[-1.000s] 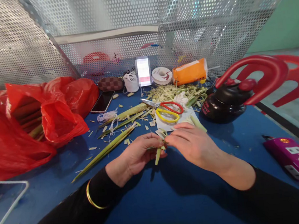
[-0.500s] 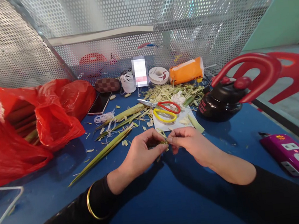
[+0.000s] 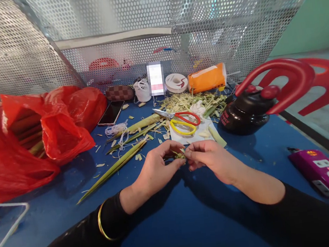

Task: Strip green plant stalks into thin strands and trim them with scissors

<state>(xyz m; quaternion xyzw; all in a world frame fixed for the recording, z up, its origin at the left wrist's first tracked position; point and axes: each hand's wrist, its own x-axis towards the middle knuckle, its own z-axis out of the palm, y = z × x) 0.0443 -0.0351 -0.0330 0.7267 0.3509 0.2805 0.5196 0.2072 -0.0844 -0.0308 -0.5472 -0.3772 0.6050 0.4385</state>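
Observation:
Between my two hands is a small piece of woven green leaf strip (image 3: 180, 154), partly covered by fingers. My left hand (image 3: 160, 165) pinches it from the left, thumb below and fingers curled above. My right hand (image 3: 211, 155) pinches at its right side, fingertips nearly touching the left ones. Just beyond lie scissors (image 3: 184, 123) with one red and one yellow handle, resting partly on a white paper (image 3: 179, 138). Long green leaves (image 3: 117, 164) and a tangle of white string (image 3: 117, 129) lie to the left of my hands.
Red plastic bags (image 3: 67, 128) stand at the left, a phone (image 3: 111, 113) beside them. Leaf scraps (image 3: 190, 100), a ribbon spool (image 3: 176, 83) and an orange packet (image 3: 207, 78) sit at the back. A black kettle (image 3: 242, 116) and a purple power strip (image 3: 326, 174) are at the right.
My hands stay close together, with fingers shifting slightly around the leaf piece; a pale strip end now shows upright between them. The whole view has shifted a little.

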